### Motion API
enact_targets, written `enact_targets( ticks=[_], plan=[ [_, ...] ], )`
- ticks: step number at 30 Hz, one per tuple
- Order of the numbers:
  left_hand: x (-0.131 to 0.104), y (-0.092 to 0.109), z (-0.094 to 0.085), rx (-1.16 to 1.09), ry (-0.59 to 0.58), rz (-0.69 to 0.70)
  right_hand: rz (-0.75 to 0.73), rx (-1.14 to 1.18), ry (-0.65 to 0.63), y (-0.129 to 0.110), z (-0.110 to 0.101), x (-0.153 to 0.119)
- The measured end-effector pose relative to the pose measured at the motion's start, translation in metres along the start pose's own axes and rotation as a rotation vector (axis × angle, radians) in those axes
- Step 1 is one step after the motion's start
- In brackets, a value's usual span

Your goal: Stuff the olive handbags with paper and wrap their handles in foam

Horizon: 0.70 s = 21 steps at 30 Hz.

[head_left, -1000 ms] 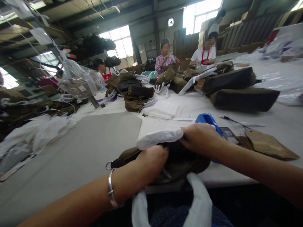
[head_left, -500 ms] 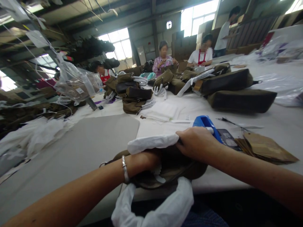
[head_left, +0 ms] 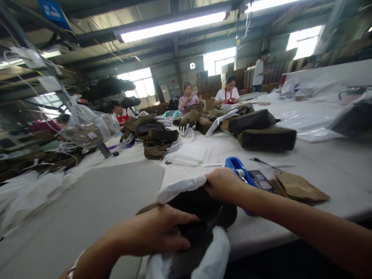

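A dark olive handbag (head_left: 229,215) lies open at the near table edge, its mouth turned toward me. White wrapping covers its handles; one wrapped handle (head_left: 180,190) arches at the far rim and another wrapped handle (head_left: 213,254) hangs on the near side. My right hand (head_left: 222,186) is closed on the far right rim beside the handle's end. At the mouth's left side is my left hand (head_left: 162,228), thumb and forefinger apart over the opening; some of its fingers are hidden. The dark inside of the bag shows little detail.
Right of the bag are a blue tape dispenser (head_left: 232,164), a dark phone-like object (head_left: 260,180) and brown paper pieces (head_left: 302,188). Finished-looking olive bags (head_left: 267,133) are piled farther back. Grey board (head_left: 116,190) covers the left tabletop. Several people sit or stand beyond the table.
My left hand has come out of the bag's inside to its left rim, fingers now parted. My right hand keeps its hold. The view has tilted upward and shifted right.
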State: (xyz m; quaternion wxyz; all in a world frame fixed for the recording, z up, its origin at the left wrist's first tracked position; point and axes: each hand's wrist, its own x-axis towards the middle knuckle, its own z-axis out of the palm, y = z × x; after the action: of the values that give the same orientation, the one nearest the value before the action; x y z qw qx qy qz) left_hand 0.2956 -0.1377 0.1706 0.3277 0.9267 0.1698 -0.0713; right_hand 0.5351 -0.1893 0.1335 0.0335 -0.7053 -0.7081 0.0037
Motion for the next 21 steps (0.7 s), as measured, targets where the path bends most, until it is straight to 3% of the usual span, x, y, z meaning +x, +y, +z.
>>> enact_targets(
  ticks=[2, 4, 5, 6, 9, 11, 12, 14, 17, 21],
  plan=[
    [-0.031, -0.009, -0.013, -0.206, 0.028, 0.049, -0.005, 0.009, 0.000, 0.001, 0.001, -0.001],
    [-0.059, -0.032, -0.015, -0.563, 0.108, 0.188, -0.014, 0.017, 0.001, 0.002, 0.003, -0.001],
    [-0.069, -0.045, -0.012, -0.772, 0.262, 0.219, -0.018, 0.019, 0.003, 0.002, 0.005, -0.002],
    [-0.076, -0.059, -0.008, -0.956, 0.572, 0.315, -0.020, 0.021, 0.006, 0.002, 0.006, -0.002],
    [-0.074, -0.088, -0.003, -1.120, 1.083, 0.421, -0.021, 0.021, 0.015, 0.003, 0.009, -0.001],
    [-0.056, -0.097, -0.009, -1.142, 1.305, 0.284, -0.020, 0.018, 0.021, 0.003, 0.010, -0.001],
    [-0.044, -0.099, -0.014, -1.134, 1.361, 0.176, -0.019, 0.015, 0.024, 0.003, 0.010, -0.001],
    [-0.020, -0.103, -0.025, -1.083, 1.337, 0.003, -0.015, 0.008, 0.030, 0.001, 0.010, -0.002],
    [0.004, -0.105, -0.036, -0.940, 1.210, -0.126, -0.011, -0.004, 0.036, -0.001, 0.010, -0.005],
    [-0.005, -0.080, -0.029, -0.651, 1.156, -0.236, 0.004, -0.015, 0.049, -0.001, 0.012, -0.007]
  ],
)
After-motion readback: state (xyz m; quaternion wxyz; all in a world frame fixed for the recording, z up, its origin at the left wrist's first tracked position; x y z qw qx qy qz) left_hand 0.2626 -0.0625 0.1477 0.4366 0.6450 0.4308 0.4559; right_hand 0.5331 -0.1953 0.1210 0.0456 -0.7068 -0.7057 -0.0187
